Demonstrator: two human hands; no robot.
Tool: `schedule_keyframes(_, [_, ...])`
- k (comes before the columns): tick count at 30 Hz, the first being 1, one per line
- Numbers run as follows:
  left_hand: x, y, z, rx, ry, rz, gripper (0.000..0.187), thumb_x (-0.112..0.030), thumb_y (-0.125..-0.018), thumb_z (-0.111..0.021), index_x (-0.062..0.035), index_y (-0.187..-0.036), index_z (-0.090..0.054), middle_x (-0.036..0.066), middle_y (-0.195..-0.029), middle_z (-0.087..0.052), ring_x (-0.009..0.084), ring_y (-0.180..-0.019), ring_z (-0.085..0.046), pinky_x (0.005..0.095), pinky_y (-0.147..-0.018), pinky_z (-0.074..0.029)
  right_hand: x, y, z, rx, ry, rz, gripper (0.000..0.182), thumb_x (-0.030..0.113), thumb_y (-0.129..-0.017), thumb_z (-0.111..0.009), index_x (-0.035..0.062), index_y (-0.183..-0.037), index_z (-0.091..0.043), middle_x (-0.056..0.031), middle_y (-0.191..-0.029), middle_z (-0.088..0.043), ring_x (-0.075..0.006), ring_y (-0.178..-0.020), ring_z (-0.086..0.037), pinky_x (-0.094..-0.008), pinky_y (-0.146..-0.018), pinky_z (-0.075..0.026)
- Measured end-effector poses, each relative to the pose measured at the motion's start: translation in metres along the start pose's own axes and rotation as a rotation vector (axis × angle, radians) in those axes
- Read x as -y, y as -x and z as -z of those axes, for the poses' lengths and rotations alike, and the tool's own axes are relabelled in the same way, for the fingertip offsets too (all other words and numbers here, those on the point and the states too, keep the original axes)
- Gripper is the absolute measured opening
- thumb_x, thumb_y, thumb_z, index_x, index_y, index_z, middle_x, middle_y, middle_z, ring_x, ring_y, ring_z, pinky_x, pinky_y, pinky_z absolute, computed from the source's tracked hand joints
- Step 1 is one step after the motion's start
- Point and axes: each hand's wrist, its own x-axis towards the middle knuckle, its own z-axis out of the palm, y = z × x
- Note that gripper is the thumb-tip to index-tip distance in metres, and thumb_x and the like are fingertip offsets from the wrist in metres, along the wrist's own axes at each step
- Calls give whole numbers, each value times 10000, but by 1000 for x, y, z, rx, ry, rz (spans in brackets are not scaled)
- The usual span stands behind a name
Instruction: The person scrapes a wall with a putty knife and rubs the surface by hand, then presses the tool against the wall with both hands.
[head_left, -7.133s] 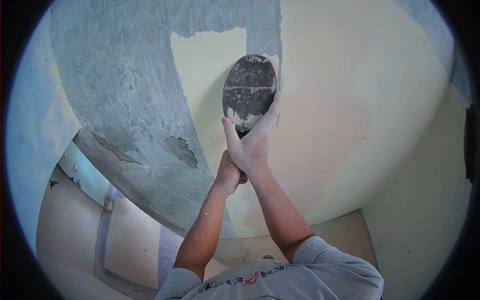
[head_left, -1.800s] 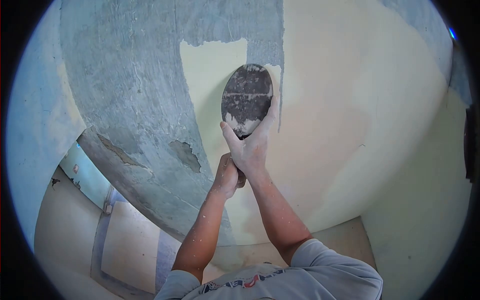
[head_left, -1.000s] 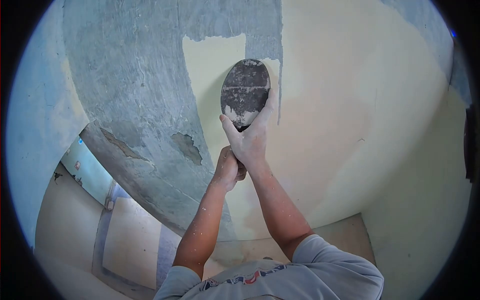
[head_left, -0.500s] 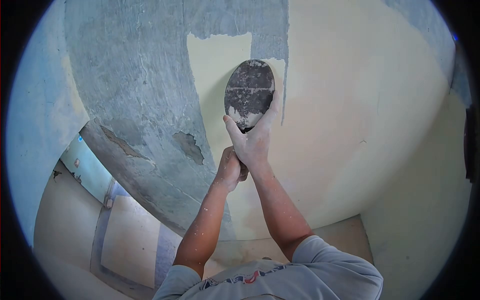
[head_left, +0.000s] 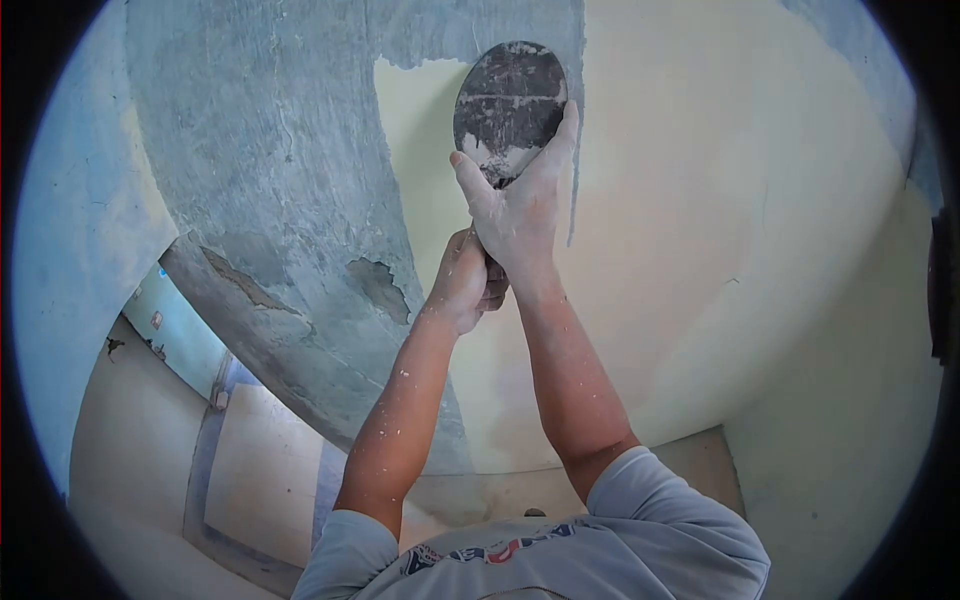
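A wide putty knife (head_left: 510,105) with a dark, plaster-smeared blade lies flat against the wall overhead. My right hand (head_left: 522,205) presses on the blade's lower part, fingers spread along both edges. My left hand (head_left: 462,280) sits just below it, closed around the tool's handle, which is mostly hidden. The blade's top edge reaches the border between a pale yellow coated patch (head_left: 420,130) and bare grey-blue plaster (head_left: 270,150). Both forearms are speckled with white spots.
The wall to the right is covered in pale yellow coat (head_left: 720,200). To the left, rough grey plaster has a chipped spot (head_left: 380,290). A doorway or opening (head_left: 170,330) shows at lower left, with floor below. My grey shirt (head_left: 560,550) fills the bottom.
Both hands have pushed the putty knife upward along the wall, from the middle of the yellow patch to its upper edge. The arms are more stretched out.
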Motion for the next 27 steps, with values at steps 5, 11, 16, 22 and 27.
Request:
schedule_keyframes(5, [35, 7, 4, -26, 16, -61, 327, -285, -1070, -378, -106, -831, -511, -36, -566, -429, 78, -392, -364, 265, -357, -242, 2, 23, 11, 33, -143, 34, 1142, 143, -795, -814, -127, -1579, -28, -319, -1561, -282, -403, -1462, -343, -453, -1221, -279])
schedule_keyframes(11, [57, 27, 14, -27, 18, 42, 296, -246, -1048, -366, -98, -836, -512, -32, -572, -436, 71, -392, -352, 269, -356, -238, 2, 61, 16, 72, -116, -151, 1146, 136, -808, -814, -100, -1585, -5, -330, -1540, -303, -398, -1429, -396, -448, -1190, -333])
schedule_keyframes(16, [59, 28, 18, -9, 10, 39, 306, -264, -1055, -367, -98, -841, -509, -33, -576, -437, 67, -394, -338, 268, -359, -231, 6, 63, 17, 109, -240, -246, 1151, 132, -826, -810, -72, -1589, 27, -324, -1477, -394, -389, -1340, -507, -447, -1116, -431])
schedule_keyframes(22, [57, 30, 19, -2, -8, 11, 306, -266, -1062, -361, -98, -850, -504, -33, -583, -439, 65, -398, -339, 267, -360, -232, 4, 64, 13, 82, -213, -204, 1151, 129, -829, -812, -62, -1592, 27, -320, -1452, -423, -384, -1311, -535, -441, -1101, -448])
schedule_keyframes(27, [59, 28, 22, -4, -18, 15, 319, -280, -1071, -359, -100, -846, -497, -36, -581, -433, 61, -400, -337, 267, -363, -226, 4, 64, 13, 79, -192, -197, 1158, 128, -827, -812, -64, -1594, 35, -326, -1461, -412, -386, -1317, -530, -442, -1105, -445])
